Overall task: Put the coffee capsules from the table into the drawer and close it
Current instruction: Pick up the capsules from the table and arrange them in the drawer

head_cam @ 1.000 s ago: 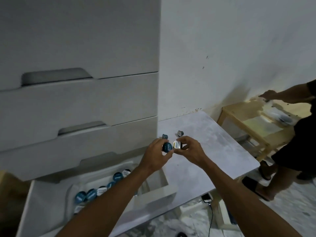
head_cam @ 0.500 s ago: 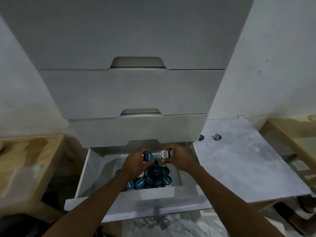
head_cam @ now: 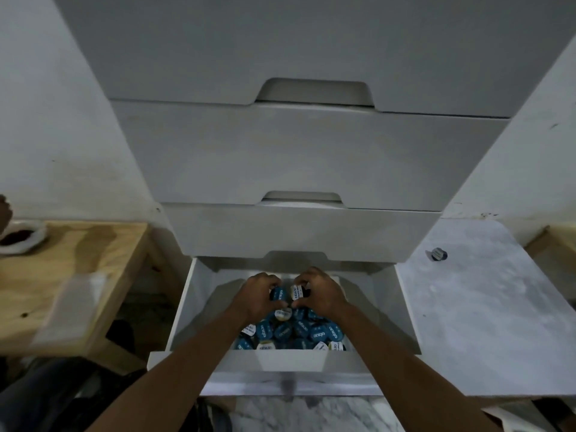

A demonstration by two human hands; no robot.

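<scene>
Head view. Left hand [head_cam: 258, 296] pinches a blue-lidded capsule [head_cam: 278, 295] between curled fingers and thumb; right hand [head_cam: 322, 294] likewise pinches a pale-lidded capsule [head_cam: 297, 293]. Both are poised over the 12 o'clock end of the capsule heap [head_cam: 290, 332], which fills the inner tray [head_cam: 291, 360] of the open drawer [head_cam: 187, 310]. One capsule [head_cam: 438, 254] lies apart on the table [head_cam: 486, 322], at about 2 o'clock from the hands. Likely risks: the heap sits high against the tray's 6 o'clock wall, so a capsule let go from above may bounce or roll over that wall into the drawer's outer space; capsules standing proud of the rim could catch under the drawer above [head_cam: 299, 232] on closing; shutting now would strand the table capsule
</scene>
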